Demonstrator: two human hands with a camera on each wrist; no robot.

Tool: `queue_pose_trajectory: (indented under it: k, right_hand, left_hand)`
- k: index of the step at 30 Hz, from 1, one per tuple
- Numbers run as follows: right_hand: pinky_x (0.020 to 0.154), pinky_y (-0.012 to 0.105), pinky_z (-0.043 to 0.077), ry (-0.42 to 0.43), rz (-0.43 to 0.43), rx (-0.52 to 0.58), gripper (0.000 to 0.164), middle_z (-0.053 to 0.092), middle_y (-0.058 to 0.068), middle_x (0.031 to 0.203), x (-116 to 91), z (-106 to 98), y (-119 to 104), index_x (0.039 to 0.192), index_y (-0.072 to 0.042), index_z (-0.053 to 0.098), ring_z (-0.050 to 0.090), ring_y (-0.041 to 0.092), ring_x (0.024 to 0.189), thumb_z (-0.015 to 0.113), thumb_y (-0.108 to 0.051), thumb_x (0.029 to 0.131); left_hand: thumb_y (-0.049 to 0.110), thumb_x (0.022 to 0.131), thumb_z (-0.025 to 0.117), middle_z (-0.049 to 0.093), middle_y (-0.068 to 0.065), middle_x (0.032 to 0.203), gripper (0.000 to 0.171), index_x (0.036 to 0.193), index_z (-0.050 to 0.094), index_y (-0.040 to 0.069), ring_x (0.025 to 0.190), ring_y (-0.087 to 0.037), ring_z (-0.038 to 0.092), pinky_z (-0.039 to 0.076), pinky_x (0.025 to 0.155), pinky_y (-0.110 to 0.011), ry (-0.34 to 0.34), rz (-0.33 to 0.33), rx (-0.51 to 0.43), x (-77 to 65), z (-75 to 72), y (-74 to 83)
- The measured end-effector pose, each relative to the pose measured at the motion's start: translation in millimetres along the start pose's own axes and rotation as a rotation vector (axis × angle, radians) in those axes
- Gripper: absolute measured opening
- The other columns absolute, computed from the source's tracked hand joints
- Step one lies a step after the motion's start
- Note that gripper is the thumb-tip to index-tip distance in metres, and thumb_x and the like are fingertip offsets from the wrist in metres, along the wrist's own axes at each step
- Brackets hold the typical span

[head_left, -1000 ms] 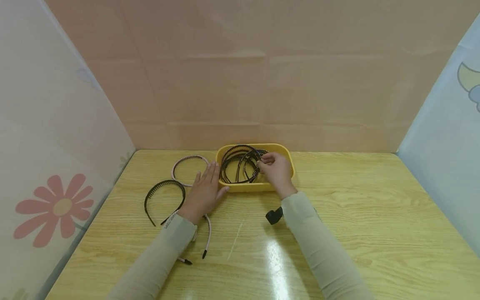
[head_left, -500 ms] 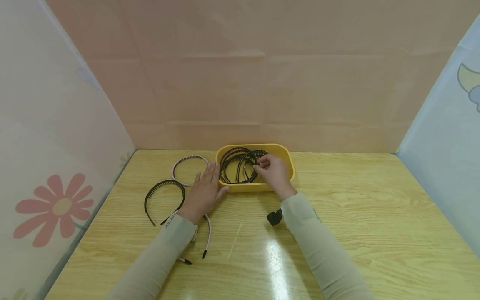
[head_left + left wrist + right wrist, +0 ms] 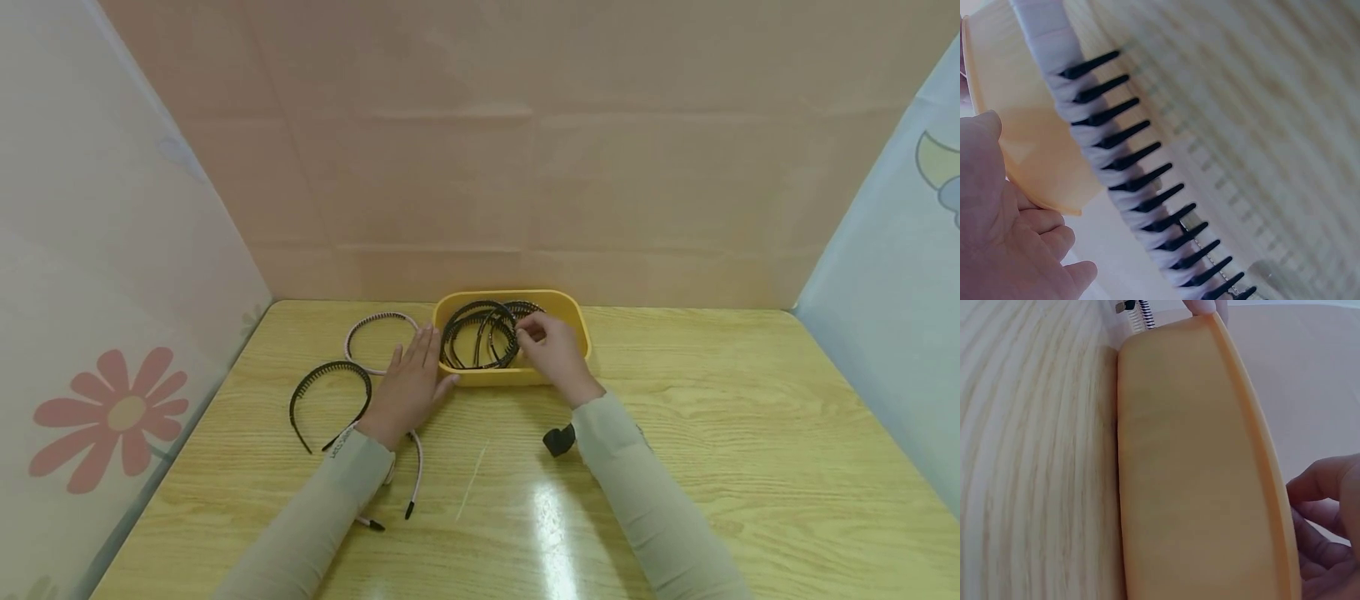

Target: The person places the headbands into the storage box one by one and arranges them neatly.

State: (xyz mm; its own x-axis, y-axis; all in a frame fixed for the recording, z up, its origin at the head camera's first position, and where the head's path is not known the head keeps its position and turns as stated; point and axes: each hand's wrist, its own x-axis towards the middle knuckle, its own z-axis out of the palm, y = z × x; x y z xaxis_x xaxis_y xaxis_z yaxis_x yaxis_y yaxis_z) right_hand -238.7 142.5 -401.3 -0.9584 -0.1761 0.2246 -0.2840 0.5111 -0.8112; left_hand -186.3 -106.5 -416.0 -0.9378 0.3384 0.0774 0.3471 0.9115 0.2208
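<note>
A yellow bin point(image 3: 502, 378) at the back of the table holds several dark toothed headbands. My left hand point(image 3: 405, 385) lies with straight fingers against the bin's left end, fingertips at the rim. Over the bin's right half, my right hand point(image 3: 557, 354) pinches the edge of a black headband point(image 3: 486, 303) between thumb and forefinger. In the right wrist view the front wall of the bin point(image 3: 1191, 456) hides those fingertips. Close to the left wrist camera passes a pink-wrapped headband point(image 3: 1110, 169) with black teeth; in the head view my left arm partly covers it.
Left of the bin lie another pink headband point(image 3: 375, 315) and a black toothed headband point(image 3: 330, 364) on the wooden table point(image 3: 712, 417). A beige wall point(image 3: 525, 167) rises right behind the bin, and patterned panels stand at both sides.
The headbands under my right hand have sunk slightly and shifted inside the bin. My right forearm has moved a little to the right. The left hand has stayed in place.
</note>
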Motion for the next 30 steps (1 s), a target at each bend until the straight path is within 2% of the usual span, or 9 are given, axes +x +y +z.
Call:
queue_pose_trajectory:
  k: [3,6,11,16,22,30]
  right_hand:
    - [0.079,0.04,0.057,0.017,-0.058,-0.059,0.02,0.07,0.013,0.098,-3,-7,0,0.111,0.002,0.071,0.065,0.026,0.088,0.06,-0.009,0.099]
    - [0.078,0.041,0.058,0.024,-0.111,-0.136,0.019,0.069,0.012,0.098,-8,-15,0,0.11,0.002,0.071,0.065,0.025,0.087,0.059,-0.009,0.1]
    - [0.081,0.043,0.056,-0.004,-0.18,-0.317,0.02,0.067,0.012,0.103,-15,-29,0,0.112,0.001,0.069,0.063,0.026,0.091,0.057,-0.011,0.102]
    - [0.095,0.051,0.051,-0.002,-0.227,-0.455,0.023,0.066,0.018,0.113,-20,-42,6,0.115,0.003,0.067,0.06,0.035,0.108,0.056,-0.013,0.102]
    - [0.112,0.056,0.039,-0.045,-0.197,-0.538,0.04,0.056,0.028,0.135,-22,-59,17,0.133,0.009,0.057,0.049,0.045,0.13,0.054,-0.019,0.105]
    - [0.118,0.055,0.031,-0.04,-0.266,-0.622,0.054,0.046,0.03,0.148,-27,-69,36,0.144,0.013,0.046,0.042,0.046,0.138,0.054,-0.023,0.105]
  left_hand:
    - [0.047,0.108,0.043,0.011,-0.022,0.167,0.08,0.16,0.01,-0.004,0.155,-0.035,0.01,0.014,0.122,-0.058,-0.004,0.0,0.005,0.1,0.0,0.6]
    - [0.048,0.109,0.041,0.01,-0.021,0.167,0.08,0.16,0.01,-0.004,0.155,-0.034,0.009,0.015,0.122,-0.058,-0.009,0.0,0.009,0.5,0.1,0.8]
    - [0.049,0.108,0.04,0.011,-0.022,0.167,0.08,0.16,0.009,-0.005,0.155,-0.034,0.011,0.016,0.122,-0.058,-0.01,0.002,0.017,1.2,0.1,0.7]
    - [0.05,0.108,0.039,0.01,-0.022,0.167,0.081,0.16,0.008,-0.004,0.155,-0.036,0.012,0.015,0.122,-0.058,-0.011,0.002,0.028,1.3,0.9,-0.4]
    - [0.049,0.108,0.041,0.012,-0.022,0.167,0.081,0.16,0.01,-0.005,0.155,-0.036,0.012,0.014,0.122,-0.058,-0.009,-0.003,0.02,1.8,2.7,-1.5]
    - [0.049,0.108,0.041,0.01,-0.021,0.167,0.081,0.16,0.01,-0.004,0.155,-0.034,0.01,0.013,0.122,-0.058,-0.015,-0.008,0.01,2.4,2.8,-1.4]
